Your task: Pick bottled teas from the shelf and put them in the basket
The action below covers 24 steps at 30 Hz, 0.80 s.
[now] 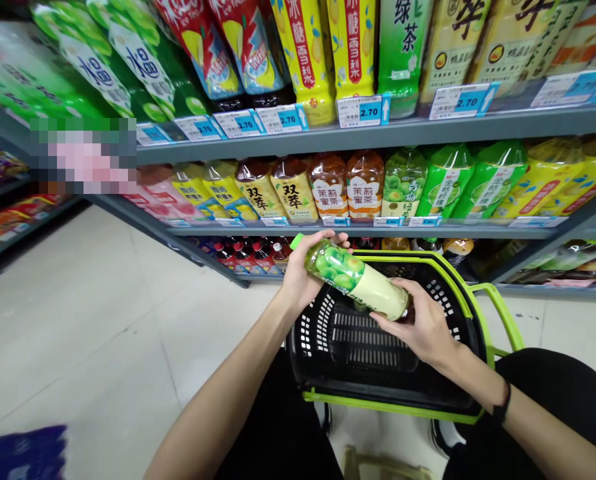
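Observation:
My two hands hold a plastic bottle of green plum drink [355, 277] level above the basket, tilted with its green cap [297, 241] toward the upper left. My left hand [304, 273] is wrapped around the upper part of the bottle, near the neck. My right hand [412, 321] grips the lower end from above, its fingers hiding part of the base. Beneath the bottle is a black plastic shopping basket with a lime-green rim [388, 410] and a lime-green handle [498, 319]. A black band [501, 403] circles my right wrist.
Store shelves [378, 133] run across the front, stocked with rows of bottled drinks and blue price tags reading 2.70. Snack packets fill a shelf at the left. A pale tiled floor [93, 320] spreads left, with a blue package [23, 453] in the lower corner.

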{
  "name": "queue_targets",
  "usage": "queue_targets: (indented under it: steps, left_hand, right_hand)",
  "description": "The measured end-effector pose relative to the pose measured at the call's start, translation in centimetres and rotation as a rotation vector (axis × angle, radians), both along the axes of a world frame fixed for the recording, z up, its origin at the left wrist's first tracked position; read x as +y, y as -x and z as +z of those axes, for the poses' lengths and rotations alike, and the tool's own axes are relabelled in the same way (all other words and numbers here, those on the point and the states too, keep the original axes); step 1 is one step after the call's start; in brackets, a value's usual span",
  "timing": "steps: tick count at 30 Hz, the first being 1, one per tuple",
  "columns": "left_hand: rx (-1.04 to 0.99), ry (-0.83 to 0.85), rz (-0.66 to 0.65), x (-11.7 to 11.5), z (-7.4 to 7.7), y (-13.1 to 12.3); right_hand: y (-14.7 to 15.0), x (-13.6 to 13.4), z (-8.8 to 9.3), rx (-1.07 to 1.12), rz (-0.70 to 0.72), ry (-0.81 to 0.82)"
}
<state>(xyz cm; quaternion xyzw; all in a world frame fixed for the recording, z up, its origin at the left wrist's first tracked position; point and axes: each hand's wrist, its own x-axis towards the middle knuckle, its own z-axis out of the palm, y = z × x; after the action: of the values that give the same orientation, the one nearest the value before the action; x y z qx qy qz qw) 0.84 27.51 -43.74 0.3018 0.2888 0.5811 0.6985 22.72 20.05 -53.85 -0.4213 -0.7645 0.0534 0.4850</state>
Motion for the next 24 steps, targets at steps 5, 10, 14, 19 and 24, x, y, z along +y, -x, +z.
queue_targets:
  steps: [5,10,14,19,24]
  left_hand:
    - [0.013,0.009,0.023,0.1,0.1,-0.2]
    - [0.022,-0.024,-0.06,0.2,-0.1,0.3]
    - [0.044,-0.079,-0.104,0.2,-0.3,0.6]
    - [0.05,-0.066,-0.123,-0.1,-0.1,0.2]
    - [0.065,-0.064,-0.134,-0.2,-0.2,0.0]
  right_hand:
    - [0.2,-0.3,0.3,0.119,0.001,0.203]
    - [0.7,-0.6,0.9,0.463,0.142,0.554]
    - [1.2,-0.2,2.2,0.822,0.237,0.791]
    - [1.8,-0.3,3.2,1.022,0.426,0.992]
    - [1.9,-0.7,3.2,1.111,0.652,1.278]
